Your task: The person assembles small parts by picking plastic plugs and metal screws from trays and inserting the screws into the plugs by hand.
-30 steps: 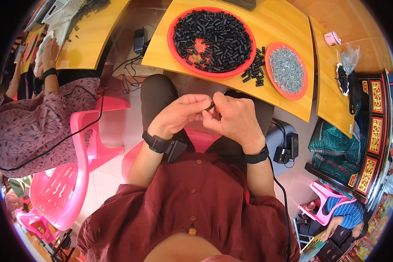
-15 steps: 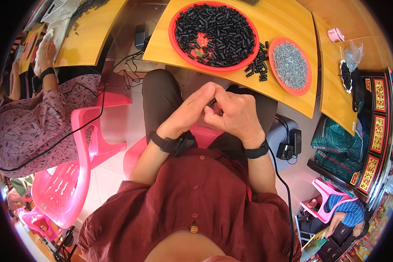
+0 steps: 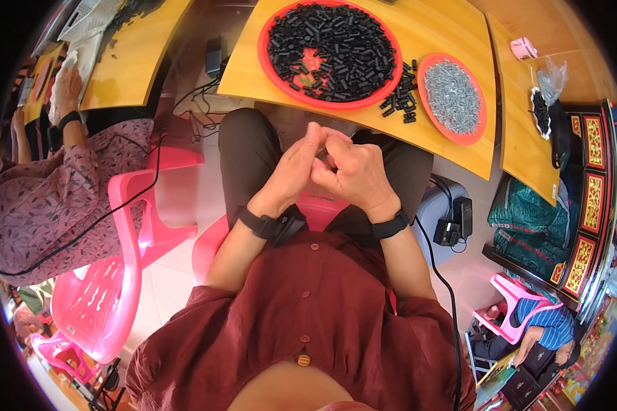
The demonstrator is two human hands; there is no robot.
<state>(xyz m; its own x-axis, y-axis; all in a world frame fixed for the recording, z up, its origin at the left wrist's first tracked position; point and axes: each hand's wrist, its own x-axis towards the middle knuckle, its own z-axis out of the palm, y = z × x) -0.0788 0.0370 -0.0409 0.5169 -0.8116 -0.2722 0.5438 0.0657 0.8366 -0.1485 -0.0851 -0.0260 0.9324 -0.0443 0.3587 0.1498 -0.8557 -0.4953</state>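
Observation:
My left hand (image 3: 291, 170) and my right hand (image 3: 356, 171) meet above my lap, near the table's front edge, with their fingertips pressed together. Both are closed; a small dark thing seems to sit between the fingers, mostly hidden, and I cannot tell its kind. Just beyond them a red round tray (image 3: 262, 57) holds a heap of short black tubular pieces (image 3: 349, 51). Several more black pieces (image 3: 399, 103) lie loose on the table beside it. To their right, an orange-red plate (image 3: 467, 139) carries a pile of silvery screws (image 3: 452, 94).
The yellow wooden table (image 3: 452, 27) stands in front of me. At left, a person in a patterned sleeve (image 3: 82, 175) works at another table near a pink chair (image 3: 92, 301). Black cables run past my right arm to a grey box (image 3: 435, 236). Green sacks (image 3: 528, 219) lie at right.
My hands have moved slightly to the left; my right fingers have curled in more and the left thumb now points up. The dark thing between them shows less.

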